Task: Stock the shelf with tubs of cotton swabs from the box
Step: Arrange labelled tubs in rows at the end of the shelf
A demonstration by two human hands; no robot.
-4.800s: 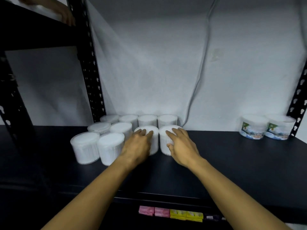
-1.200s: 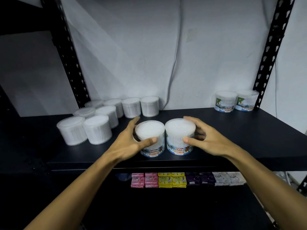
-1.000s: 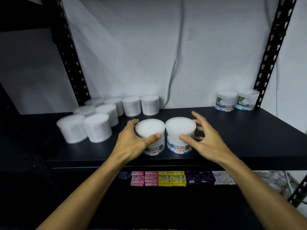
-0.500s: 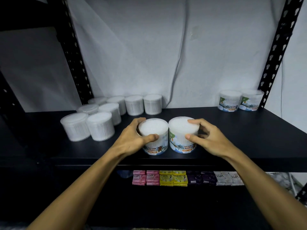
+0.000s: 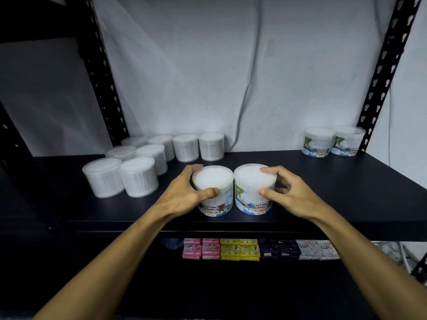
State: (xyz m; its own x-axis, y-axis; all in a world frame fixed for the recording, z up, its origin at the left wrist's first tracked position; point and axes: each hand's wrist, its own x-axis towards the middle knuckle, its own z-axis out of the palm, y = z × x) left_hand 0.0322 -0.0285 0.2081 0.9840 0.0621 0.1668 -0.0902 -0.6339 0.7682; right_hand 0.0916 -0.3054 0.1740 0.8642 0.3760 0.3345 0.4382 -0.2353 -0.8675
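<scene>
From the head view, a black shelf [image 5: 323,192] runs wall to wall before a white wall [image 5: 208,77], with black slotted uprights [image 5: 101,77] at either side. The left hand [image 5: 182,197] grips the left tub [image 5: 213,192]; the right hand [image 5: 288,195] grips the right tub [image 5: 254,190]. Both tubs stand touching near the shelf's front edge. Eight tubs [image 5: 138,179] cluster back left, two more [image 5: 332,142] back right. Soap packs [image 5: 231,249] line the shelf below.
</scene>
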